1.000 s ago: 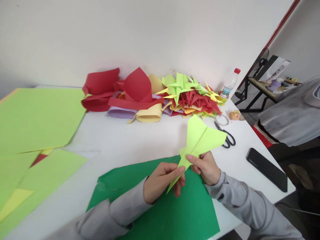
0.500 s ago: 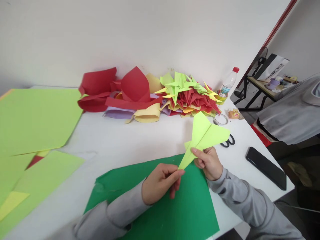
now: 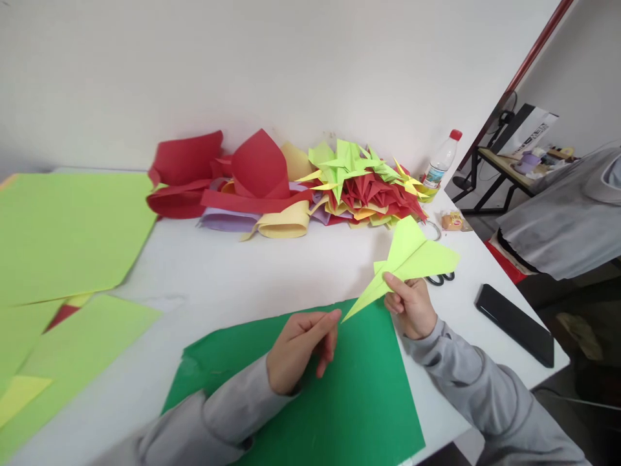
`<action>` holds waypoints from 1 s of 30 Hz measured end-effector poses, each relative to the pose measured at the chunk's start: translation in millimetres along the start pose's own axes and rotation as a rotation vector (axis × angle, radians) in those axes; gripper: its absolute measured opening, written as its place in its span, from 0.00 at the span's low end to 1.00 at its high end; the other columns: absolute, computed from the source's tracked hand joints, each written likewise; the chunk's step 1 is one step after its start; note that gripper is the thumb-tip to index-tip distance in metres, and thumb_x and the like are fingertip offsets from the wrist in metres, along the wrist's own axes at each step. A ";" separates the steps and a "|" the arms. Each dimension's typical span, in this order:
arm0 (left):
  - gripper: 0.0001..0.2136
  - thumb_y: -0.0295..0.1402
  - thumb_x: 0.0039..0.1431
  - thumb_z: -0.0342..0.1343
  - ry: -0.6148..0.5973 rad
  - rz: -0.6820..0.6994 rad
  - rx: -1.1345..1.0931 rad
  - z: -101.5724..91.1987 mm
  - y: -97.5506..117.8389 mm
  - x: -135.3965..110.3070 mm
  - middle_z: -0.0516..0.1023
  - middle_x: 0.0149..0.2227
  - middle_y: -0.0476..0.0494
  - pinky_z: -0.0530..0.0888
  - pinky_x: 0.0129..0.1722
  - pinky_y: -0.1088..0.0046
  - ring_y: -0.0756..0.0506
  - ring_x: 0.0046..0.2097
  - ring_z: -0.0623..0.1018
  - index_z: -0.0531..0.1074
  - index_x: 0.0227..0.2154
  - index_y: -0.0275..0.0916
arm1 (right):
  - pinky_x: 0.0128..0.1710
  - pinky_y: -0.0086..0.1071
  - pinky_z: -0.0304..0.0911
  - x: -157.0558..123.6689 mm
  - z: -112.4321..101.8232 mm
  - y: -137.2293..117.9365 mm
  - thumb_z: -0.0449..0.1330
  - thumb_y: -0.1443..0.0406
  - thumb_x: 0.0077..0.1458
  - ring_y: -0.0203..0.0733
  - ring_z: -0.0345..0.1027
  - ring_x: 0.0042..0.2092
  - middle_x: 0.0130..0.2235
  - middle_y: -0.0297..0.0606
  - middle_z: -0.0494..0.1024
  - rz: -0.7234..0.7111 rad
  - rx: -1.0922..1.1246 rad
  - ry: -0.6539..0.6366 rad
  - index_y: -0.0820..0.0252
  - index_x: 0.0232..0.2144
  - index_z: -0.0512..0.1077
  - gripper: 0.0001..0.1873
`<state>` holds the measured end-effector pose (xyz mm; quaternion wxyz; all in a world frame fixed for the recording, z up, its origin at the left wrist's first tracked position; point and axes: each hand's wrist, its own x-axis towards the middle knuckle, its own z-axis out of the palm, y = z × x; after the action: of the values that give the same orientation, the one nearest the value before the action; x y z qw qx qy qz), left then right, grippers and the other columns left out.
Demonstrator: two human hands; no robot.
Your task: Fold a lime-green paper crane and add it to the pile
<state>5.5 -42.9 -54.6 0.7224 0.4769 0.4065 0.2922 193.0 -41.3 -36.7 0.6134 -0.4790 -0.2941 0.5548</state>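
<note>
A folded yellow-green paper airplane point(image 3: 416, 257) is pinched at its middle in my right hand point(image 3: 414, 309), thumb on top and the other fingers curled beneath. Its wings point up and right, and its narrow nose slants down to the left. Just left of that nose tip is my left hand point(image 3: 303, 346), thumb and forefinger pressed together, seemingly with nothing between them; its other fingers are bent. Both hands are above a green sheet point(image 3: 359, 401) lying on the white table point(image 3: 208, 272).
Yellow-green paper sheets point(image 3: 72, 233) cover the left side. Along the wall lie curled red paper point(image 3: 262, 165) and a heap of folded paper shapes point(image 3: 347, 165). To the right are a bottle point(image 3: 439, 165), a wrapped snack point(image 3: 453, 221), partly hidden scissors point(image 3: 436, 279) and a black phone point(image 3: 515, 325).
My left hand has let go of the airplane's nose and moved slightly left. My right hand has shifted the airplane a little to the right, tilting it flatter.
</note>
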 end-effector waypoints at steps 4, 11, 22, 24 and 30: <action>0.26 0.55 0.49 0.54 0.017 -0.009 -0.023 1.1 1.8 1.7 0.65 0.12 0.52 0.58 0.12 0.78 0.54 0.12 0.64 0.64 0.10 0.37 | 0.14 0.26 0.40 -2.8 2.3 2.3 0.70 0.54 0.39 0.23 0.42 0.12 0.07 0.22 0.50 -0.008 -0.019 -0.003 0.60 0.06 0.56 0.30; 0.23 0.53 0.49 0.57 -0.087 0.043 0.098 1.1 5.9 0.9 0.68 0.15 0.52 0.66 0.18 0.76 0.51 0.16 0.70 0.67 0.16 0.36 | 0.15 0.26 0.40 -7.2 1.1 7.6 0.67 0.54 0.44 0.24 0.43 0.12 0.07 0.24 0.52 0.000 -0.061 -0.104 0.60 0.07 0.58 0.29; 0.21 0.51 0.50 0.57 -0.166 0.125 0.163 -2.4 10.4 -1.2 0.68 0.16 0.52 0.67 0.21 0.76 0.52 0.18 0.69 0.67 0.17 0.36 | 0.14 0.25 0.43 -10.8 -2.4 11.5 0.67 0.54 0.43 0.25 0.46 0.13 0.10 0.25 0.59 0.008 -0.168 -0.173 0.61 0.11 0.63 0.24; 0.19 0.50 0.48 0.60 -0.206 0.123 0.117 0.1 12.4 -0.4 0.71 0.19 0.50 0.69 0.23 0.74 0.50 0.22 0.71 0.70 0.24 0.36 | 0.14 0.25 0.45 -15.9 0.7 13.4 0.66 0.53 0.44 0.27 0.50 0.14 0.11 0.27 0.60 0.005 -0.212 -0.272 0.61 0.12 0.64 0.23; 0.16 0.46 0.50 0.60 -0.201 0.169 0.144 3.9 7.8 -1.5 0.72 0.20 0.50 0.69 0.23 0.75 0.51 0.22 0.70 0.72 0.23 0.35 | 0.16 0.27 0.49 -29.4 12.8 14.1 0.63 0.52 0.48 0.31 0.57 0.19 0.19 0.33 0.70 0.023 -0.282 -0.484 0.61 0.21 0.72 0.18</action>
<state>7.8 -42.9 -46.0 0.6963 0.5867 0.3104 0.2730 169.8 -67.3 -39.9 0.4461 -0.4166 -0.5010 0.6136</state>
